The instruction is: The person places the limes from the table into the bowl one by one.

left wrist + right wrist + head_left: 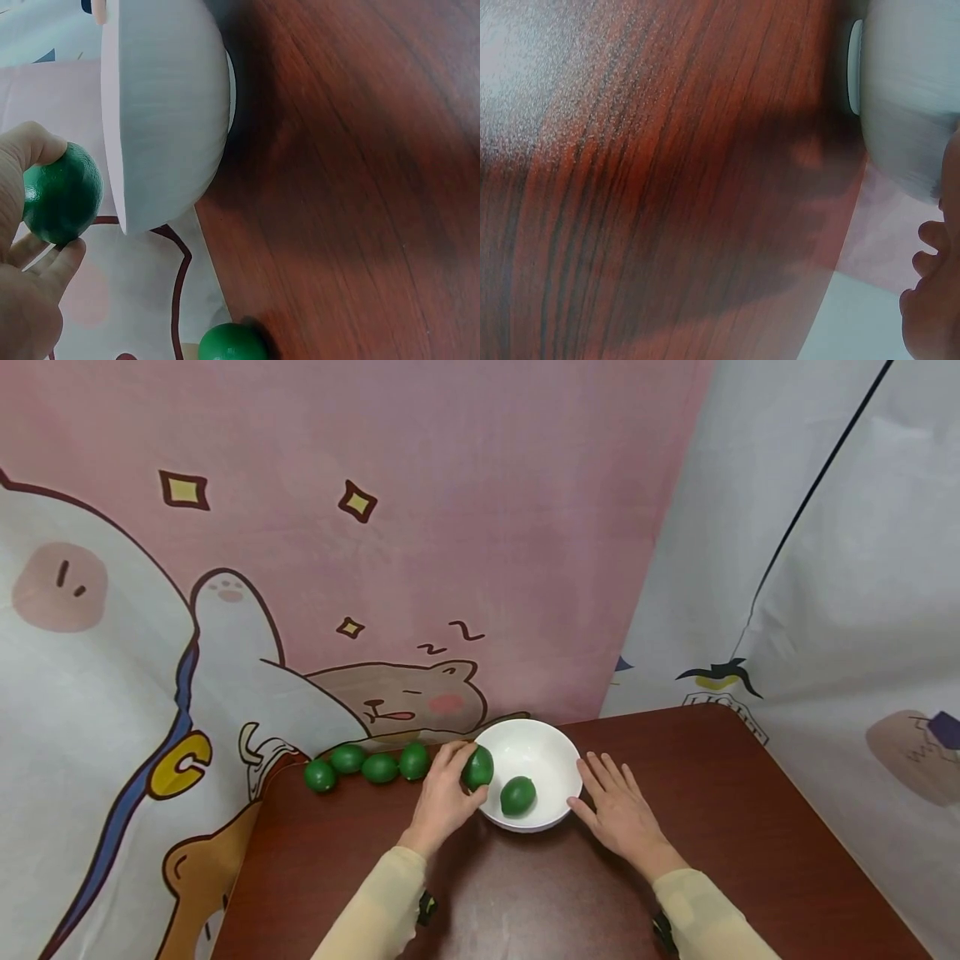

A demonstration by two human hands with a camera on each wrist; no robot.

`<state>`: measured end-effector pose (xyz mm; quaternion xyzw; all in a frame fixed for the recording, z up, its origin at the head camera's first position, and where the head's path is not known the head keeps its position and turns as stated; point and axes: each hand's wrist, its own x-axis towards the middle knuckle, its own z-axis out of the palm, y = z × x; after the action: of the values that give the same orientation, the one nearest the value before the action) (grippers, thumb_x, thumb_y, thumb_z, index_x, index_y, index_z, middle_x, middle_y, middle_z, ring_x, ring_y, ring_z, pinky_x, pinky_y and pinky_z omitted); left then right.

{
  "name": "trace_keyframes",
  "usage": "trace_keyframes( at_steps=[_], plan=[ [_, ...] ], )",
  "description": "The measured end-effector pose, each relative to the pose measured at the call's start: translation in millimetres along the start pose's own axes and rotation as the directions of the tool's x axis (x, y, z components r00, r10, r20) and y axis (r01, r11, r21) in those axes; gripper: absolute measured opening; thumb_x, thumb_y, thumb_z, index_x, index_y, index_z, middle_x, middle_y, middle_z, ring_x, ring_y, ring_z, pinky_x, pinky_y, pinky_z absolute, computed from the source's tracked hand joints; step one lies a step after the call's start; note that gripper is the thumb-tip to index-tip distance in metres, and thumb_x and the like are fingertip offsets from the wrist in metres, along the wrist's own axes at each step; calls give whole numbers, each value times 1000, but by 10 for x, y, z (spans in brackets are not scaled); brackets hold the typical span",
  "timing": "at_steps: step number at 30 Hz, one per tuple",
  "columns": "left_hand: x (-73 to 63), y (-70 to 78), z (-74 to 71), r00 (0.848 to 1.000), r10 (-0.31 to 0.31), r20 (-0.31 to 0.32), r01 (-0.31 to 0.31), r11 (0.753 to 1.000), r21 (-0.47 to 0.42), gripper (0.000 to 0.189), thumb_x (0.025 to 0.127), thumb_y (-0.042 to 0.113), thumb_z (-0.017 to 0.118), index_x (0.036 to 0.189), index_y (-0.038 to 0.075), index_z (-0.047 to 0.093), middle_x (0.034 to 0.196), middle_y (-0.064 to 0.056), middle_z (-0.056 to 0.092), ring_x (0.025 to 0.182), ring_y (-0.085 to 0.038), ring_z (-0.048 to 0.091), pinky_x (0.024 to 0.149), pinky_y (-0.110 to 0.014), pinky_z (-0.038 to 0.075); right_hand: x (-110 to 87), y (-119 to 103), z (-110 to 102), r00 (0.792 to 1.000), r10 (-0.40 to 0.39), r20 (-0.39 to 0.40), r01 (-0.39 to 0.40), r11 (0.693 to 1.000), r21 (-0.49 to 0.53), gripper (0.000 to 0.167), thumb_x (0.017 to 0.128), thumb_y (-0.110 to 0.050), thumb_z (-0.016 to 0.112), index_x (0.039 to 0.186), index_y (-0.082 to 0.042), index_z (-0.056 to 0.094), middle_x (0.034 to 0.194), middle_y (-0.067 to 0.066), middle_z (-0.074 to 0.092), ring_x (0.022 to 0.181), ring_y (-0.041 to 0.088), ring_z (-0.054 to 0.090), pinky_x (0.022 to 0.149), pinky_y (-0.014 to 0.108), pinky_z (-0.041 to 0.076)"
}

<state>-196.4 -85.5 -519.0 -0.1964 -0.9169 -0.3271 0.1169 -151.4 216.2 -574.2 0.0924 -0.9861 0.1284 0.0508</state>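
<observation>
A green lime [478, 768] is pinched between the thumb and fingers of my left hand [441, 797], at the left rim of a white bowl [551, 760]. From the left wrist view, this lime [64, 193] is above the bowl's rim level, beside the bowl's outer wall [172, 112]. One more lime [517, 796] lies inside the bowl, toward its near side. My right hand [617, 814] has its fingers spread and rests at the bowl's right rim. In the right wrist view only part of that hand [930, 307] shows, next to the bowl [911, 82].
Several limes [380, 767] sit in a row along the back left edge of the brown wooden table [517, 893]. Behind the table hangs a pink cloth [525, 552] printed with cartoon animals. A pale cloth [840, 635] hangs on the right side.
</observation>
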Motion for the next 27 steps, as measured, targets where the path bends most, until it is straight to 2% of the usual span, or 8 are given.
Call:
trace_keyframes(
  at_steps=[5, 11, 21, 27],
  plan=[
    [3, 6, 69, 1000, -9, 9, 9, 1000, 16, 67, 79, 16, 88, 141, 10, 62, 137, -7, 55, 119, -25, 61, 94, -41, 57, -1, 9, 3, 1000, 0, -5, 0, 1000, 0, 77, 102, -53, 56, 160, -7, 36, 166, 19, 31, 155, 41, 22, 125, 60, 13],
    [9, 36, 103, 998, -31, 53, 29, 999, 41, 67, 79, 16, 88, 140, 12, 62, 137, -8, 55, 121, -26, 60, 94, -41, 57, -3, 10, 8, 1000, 0, -17, 0, 1000, 10, 76, 102, -53, 56, 160, -7, 38, 166, 19, 32, 155, 41, 23, 124, 61, 15],
    [10, 26, 180, 993, -21, 112, 12, 997, 79, 65, 82, 19, 87, 141, 11, 62, 141, -10, 54, 125, -28, 56, 97, -42, 55, -3, 13, 14, 1000, -2, -12, 2, 1000, 5, 77, 102, -53, 56, 160, -7, 37, 166, 19, 32, 154, 41, 24, 123, 61, 17],
    [16, 21, 218, 990, 9, 143, -26, 993, 116, 64, 82, 19, 85, 141, 8, 61, 140, -12, 53, 123, -28, 56, 97, -41, 55, -4, 18, 14, 1000, 1, -7, -1, 1000, 26, 77, 102, -55, 54, 160, -7, 37, 166, 20, 32, 155, 41, 23, 124, 61, 15]
  ],
)
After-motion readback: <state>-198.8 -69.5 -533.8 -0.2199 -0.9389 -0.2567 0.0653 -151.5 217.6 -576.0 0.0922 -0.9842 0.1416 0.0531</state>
